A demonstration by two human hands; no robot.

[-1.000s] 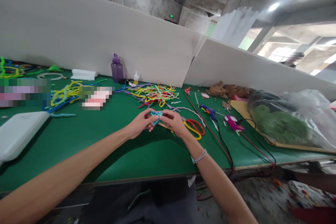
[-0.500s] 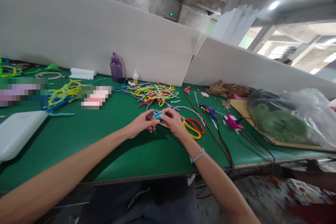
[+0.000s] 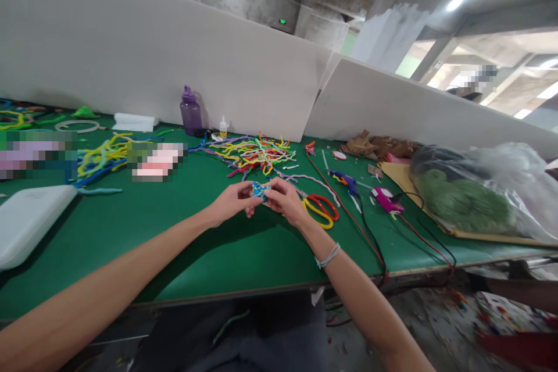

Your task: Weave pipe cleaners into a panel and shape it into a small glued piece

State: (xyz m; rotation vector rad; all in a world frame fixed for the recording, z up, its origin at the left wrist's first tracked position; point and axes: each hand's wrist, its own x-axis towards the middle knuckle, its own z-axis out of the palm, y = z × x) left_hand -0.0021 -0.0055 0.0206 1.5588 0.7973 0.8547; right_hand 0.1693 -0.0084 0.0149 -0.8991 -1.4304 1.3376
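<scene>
Between my two hands is a small blue piece with yellow and white specks [image 3: 260, 189], knotted or woven in look; its exact kind is too small to make out. My left hand [image 3: 235, 203] pinches its left side with thumb and fingers. On its right side my right hand [image 3: 284, 200] is closed, thumb in front. Both hands hover low over the green tabletop [image 3: 209, 267]. Scissors with red and yellow handles [image 3: 321, 211] lie just right of my right hand. Behind the hands spreads a pile of colourful fuzzy stems [image 3: 261, 154].
A purple bottle [image 3: 190, 113] and a small glue bottle [image 3: 223, 127] stand by the white partition [image 3: 244, 75]. To the right lie a blue glue gun [image 3: 344, 180], a magenta device [image 3: 387, 200] with cables, and a plastic bag of green material [image 3: 462, 203]. A white case [image 3: 35, 218] sits left.
The speckled blue piece has turned slightly between my fingers, and my left fingers have curled in a little closer. The rest of the table stays the same.
</scene>
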